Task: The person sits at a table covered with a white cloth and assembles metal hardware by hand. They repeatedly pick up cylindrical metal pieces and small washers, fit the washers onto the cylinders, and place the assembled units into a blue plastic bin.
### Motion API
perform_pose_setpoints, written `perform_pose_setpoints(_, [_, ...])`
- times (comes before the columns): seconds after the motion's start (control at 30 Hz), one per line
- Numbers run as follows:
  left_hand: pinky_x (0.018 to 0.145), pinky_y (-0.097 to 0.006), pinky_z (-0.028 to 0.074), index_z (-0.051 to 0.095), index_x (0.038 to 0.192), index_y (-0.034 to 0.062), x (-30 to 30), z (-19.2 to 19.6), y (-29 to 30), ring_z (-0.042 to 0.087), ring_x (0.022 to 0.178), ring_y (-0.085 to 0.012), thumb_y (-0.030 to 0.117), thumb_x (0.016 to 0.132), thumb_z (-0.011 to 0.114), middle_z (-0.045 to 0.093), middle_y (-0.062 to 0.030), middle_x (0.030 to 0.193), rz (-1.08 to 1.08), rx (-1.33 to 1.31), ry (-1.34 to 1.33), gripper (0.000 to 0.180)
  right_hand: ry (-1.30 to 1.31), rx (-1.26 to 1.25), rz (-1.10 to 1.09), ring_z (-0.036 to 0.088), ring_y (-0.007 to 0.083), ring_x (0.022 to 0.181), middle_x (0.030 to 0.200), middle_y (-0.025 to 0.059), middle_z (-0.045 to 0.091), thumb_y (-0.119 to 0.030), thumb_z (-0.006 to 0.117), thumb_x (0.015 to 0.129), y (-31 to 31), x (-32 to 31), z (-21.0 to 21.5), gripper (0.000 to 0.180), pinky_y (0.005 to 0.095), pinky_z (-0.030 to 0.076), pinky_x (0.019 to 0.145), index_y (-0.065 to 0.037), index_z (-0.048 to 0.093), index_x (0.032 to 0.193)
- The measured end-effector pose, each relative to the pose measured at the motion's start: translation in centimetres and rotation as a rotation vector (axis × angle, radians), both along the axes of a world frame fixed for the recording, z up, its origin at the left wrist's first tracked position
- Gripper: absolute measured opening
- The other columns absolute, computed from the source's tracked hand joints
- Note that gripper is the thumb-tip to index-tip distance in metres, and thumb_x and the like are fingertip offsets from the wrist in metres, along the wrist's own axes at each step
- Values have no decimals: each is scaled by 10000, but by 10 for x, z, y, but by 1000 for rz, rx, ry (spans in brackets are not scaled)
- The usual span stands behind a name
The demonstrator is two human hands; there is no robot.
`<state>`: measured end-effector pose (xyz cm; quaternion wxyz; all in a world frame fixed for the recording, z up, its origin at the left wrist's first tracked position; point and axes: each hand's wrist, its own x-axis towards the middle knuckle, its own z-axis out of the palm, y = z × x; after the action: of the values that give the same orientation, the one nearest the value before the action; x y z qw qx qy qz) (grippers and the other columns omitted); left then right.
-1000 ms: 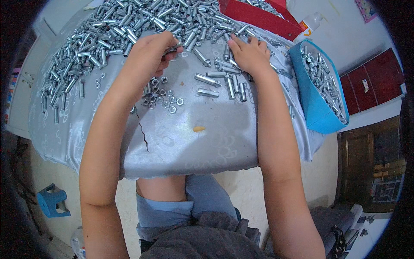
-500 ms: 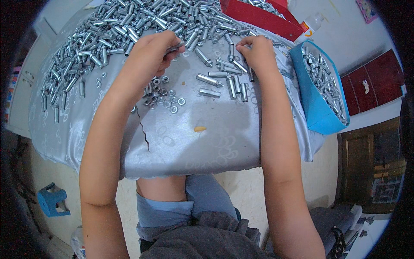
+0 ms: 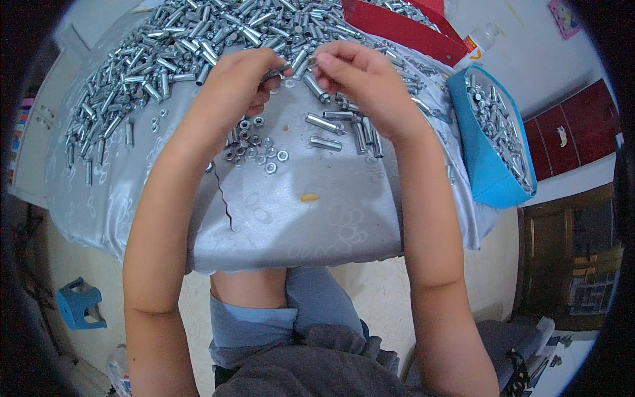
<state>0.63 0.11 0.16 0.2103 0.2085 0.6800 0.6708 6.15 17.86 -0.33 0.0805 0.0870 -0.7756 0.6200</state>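
My left hand [image 3: 239, 85] is closed around a silver expansion bolt [image 3: 282, 70], whose end sticks out past the thumb and forefinger toward the right. Most of it is hidden by the fingers. Just across from that end is my right hand [image 3: 365, 81], thumb and fingertips pinched together; whatever they hold is too small to make out. Loose hex nuts [image 3: 270, 168] lie on the table below my left hand. Beneath my right hand is a small group of expansion bolts [image 3: 325, 124], partly covered by the hand and wrist.
A big heap of expansion bolts [image 3: 192, 46] covers the far side of the silver tablecloth [image 3: 278, 231]. At right stand a blue bin [image 3: 493, 178] of bolts, a red box [image 3: 397, 25] and a bottle [image 3: 481, 41]. A yellow scrap [image 3: 309, 197] and dark thread [image 3: 225, 202] lie nearer.
My right hand has moved left from the right side of the small bolt group to beside the bolt end in my left hand. The left hand has barely moved.
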Motion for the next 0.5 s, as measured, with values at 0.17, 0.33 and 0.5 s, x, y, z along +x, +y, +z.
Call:
perform_pose_setpoints(0.17, [439, -207, 248, 530, 733, 59, -3, -6, 1, 303, 478, -53, 288, 817, 484, 390, 40, 588, -56, 6, 32, 248, -49, -63, 14, 498, 59, 704, 782, -5, 562, -221, 541, 859, -17, 3, -3, 206, 188, 415, 652, -35, 568, 941])
perform_pose_setpoints(0.33, [437, -207, 239, 525, 747, 64, -3, -6, 1, 295, 478, -49, 292, 818, 491, 381, 43, 588, -86, -9, 17, 241, -18, 3, -44, 494, 56, 686, 783, -6, 578, -215, 555, 849, -18, 2, -5, 199, 183, 409, 635, -39, 588, 936])
perform_pose_setpoints(0.5, [453, -199, 251, 514, 696, 76, -1, -3, 1, 319, 496, -45, 282, 802, 479, 394, 45, 593, -81, -10, -6, 235, -8, -70, -81, 493, 53, 682, 783, -2, 589, -203, 561, 843, -24, 2, -7, 196, 187, 404, 624, -36, 599, 939])
